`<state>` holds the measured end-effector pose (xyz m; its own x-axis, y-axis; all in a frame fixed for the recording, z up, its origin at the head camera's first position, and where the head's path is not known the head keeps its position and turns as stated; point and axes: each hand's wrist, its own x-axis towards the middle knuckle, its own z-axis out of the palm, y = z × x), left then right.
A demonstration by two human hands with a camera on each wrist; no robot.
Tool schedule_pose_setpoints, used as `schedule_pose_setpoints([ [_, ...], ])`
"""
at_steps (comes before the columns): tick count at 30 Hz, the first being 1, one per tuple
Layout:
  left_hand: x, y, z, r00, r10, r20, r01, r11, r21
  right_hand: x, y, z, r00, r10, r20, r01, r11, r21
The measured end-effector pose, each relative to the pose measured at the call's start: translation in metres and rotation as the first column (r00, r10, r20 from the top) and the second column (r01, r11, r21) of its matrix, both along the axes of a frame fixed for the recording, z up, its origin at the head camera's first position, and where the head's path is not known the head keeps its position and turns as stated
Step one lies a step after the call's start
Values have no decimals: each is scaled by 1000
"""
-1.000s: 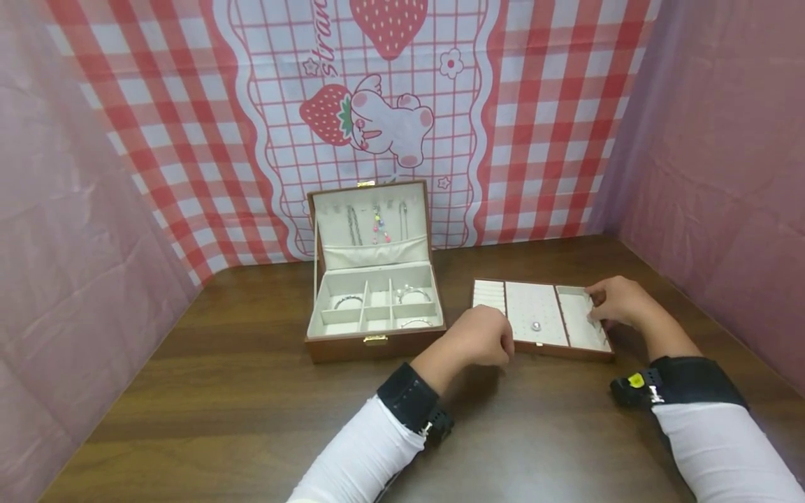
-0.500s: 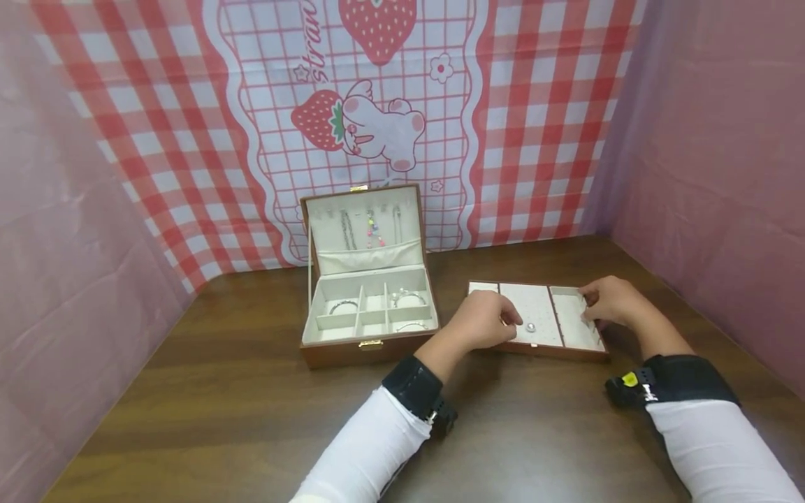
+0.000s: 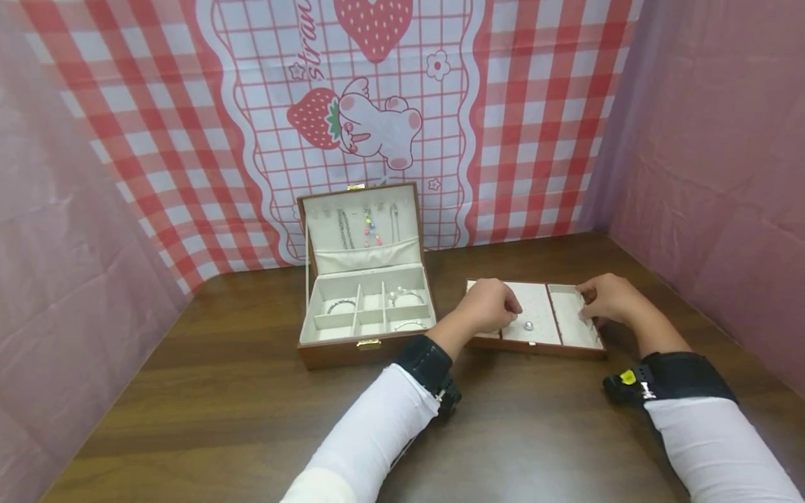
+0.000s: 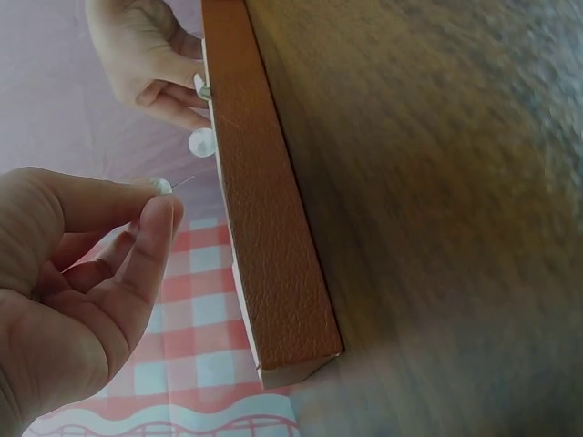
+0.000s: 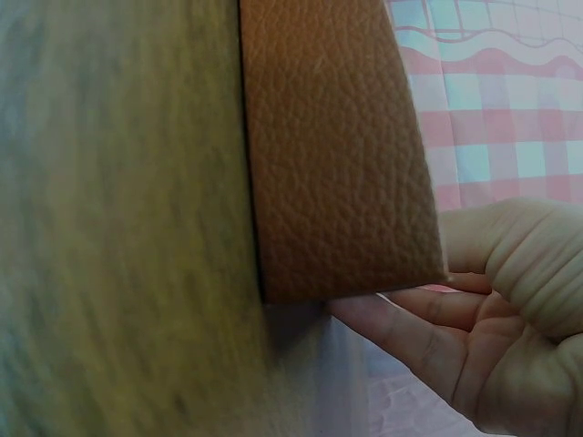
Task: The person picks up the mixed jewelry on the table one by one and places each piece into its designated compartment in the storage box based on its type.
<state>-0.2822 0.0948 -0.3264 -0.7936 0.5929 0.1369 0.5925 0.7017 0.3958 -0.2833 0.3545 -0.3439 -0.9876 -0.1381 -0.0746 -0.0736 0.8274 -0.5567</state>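
Between thumb and forefinger my left hand (image 3: 488,306) pinches a stud earring (image 4: 161,186), its thin post pointing toward the tray. That hand is over the left part of the brown jewelry tray (image 3: 557,349), hiding much of its ring rolls. A second stud earring (image 3: 528,325), round and pale, sits on the tray's white middle panel. At the tray's right end my right hand (image 3: 608,299) grips the side wall, thumb inside and fingers outside; the right wrist view shows its fingers (image 5: 392,332) against the leather corner.
Left of the tray stands an open brown jewelry box (image 3: 342,355) with bracelets in its compartments. Necklaces (image 3: 370,227) hang inside its raised lid. A checked strawberry cloth (image 3: 534,126) hangs behind the wooden table (image 3: 239,405), with pink cloth at both sides.
My left hand has moved up from the tray's front left edge to over its left part, beside the middle panel. The right hand stays on the tray's right end. The view has shifted slightly.
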Motion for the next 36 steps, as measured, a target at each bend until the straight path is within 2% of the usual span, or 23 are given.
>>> schedule_pose_setpoints([
  [7,-4,8,-4,996,-48,-73,39,993,-115,-1,1,0,1000,-4,10,4,1000,-9],
  [18,-3,14,-3,988,-75,-136,49,981,-186,0,0,1,1000,-5,4,5,1000,-7],
  [25,-1,15,-4,989,-77,-126,50,978,-200,-1,0,0,1000,-13,13,13,1000,0],
  [28,0,16,-6,990,-70,-121,43,977,-210,-1,-1,0,1000,-19,19,19,1000,-2],
  [33,0,18,-9,981,-55,-187,10,972,-237,-1,-1,1,1000,-7,4,7,1000,14],
  [36,0,20,-10,980,-43,-193,-5,970,-242,0,-1,1,1000,-2,0,1,1000,24],
])
